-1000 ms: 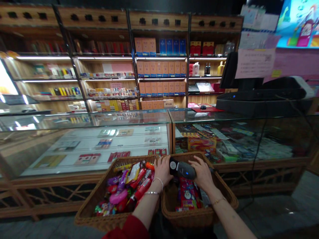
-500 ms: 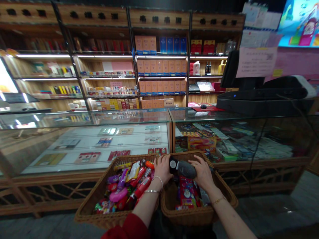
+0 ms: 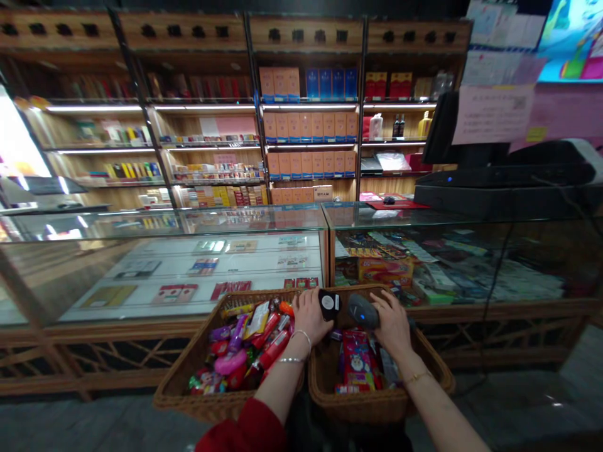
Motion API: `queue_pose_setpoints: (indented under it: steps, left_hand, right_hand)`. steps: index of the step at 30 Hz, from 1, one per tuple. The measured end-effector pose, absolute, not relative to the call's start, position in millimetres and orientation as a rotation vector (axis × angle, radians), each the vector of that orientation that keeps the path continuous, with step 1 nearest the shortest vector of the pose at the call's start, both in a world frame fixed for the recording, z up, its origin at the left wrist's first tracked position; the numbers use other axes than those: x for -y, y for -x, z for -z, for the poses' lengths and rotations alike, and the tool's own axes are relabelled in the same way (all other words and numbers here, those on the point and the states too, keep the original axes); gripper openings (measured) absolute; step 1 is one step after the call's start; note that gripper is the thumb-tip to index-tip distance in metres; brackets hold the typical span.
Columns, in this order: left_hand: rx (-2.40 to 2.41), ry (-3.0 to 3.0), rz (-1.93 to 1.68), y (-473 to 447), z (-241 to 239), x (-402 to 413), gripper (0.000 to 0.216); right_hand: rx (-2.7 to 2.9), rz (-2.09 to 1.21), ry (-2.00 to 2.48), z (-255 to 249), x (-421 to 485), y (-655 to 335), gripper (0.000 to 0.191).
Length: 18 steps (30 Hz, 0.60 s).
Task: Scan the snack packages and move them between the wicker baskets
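My left hand (image 3: 309, 318), with bracelets at the wrist, is closed on a small flat black item (image 3: 329, 304) bearing a round white mark and a white sticker; its kind is unclear. In my right hand (image 3: 392, 324) is a dark grey handheld barcode scanner (image 3: 362, 311), its head turned toward the black item and a small blue light showing on top. Both hands are above the inner sides of two wicker baskets. The left basket (image 3: 221, 408) holds many colourful wrapped sweets and toys. Inside the right basket (image 3: 362, 405) lies a red and purple packet (image 3: 357, 358) among a few other packs.
Glass display counters (image 3: 254, 216) with flat packs inside stand just beyond the baskets. On the right counter are a black monitor (image 3: 440, 129) and a dark box-like unit (image 3: 475, 194). Behind, shelves hold orange boxes (image 3: 311, 129), blue boxes and bottles.
The scanner and the black item have come apart, leaving a gap between them. A blue light now shows on the scanner. The view has shifted slightly.
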<state>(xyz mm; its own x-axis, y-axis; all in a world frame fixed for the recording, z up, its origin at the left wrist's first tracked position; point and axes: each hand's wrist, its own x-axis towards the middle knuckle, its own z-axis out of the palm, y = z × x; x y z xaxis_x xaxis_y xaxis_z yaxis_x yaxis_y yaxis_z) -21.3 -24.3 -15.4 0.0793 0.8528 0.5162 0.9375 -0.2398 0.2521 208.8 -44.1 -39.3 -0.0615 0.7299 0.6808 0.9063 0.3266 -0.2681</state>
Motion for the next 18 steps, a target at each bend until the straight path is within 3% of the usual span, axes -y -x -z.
queue_pose_setpoints:
  steps: [18]
  left_hand:
    - [1.929,2.063,1.050,23.6,-5.8,37.5,0.091]
  right_hand:
    - [1.863,0.240,1.425,50.3,34.8,-214.6,0.036]
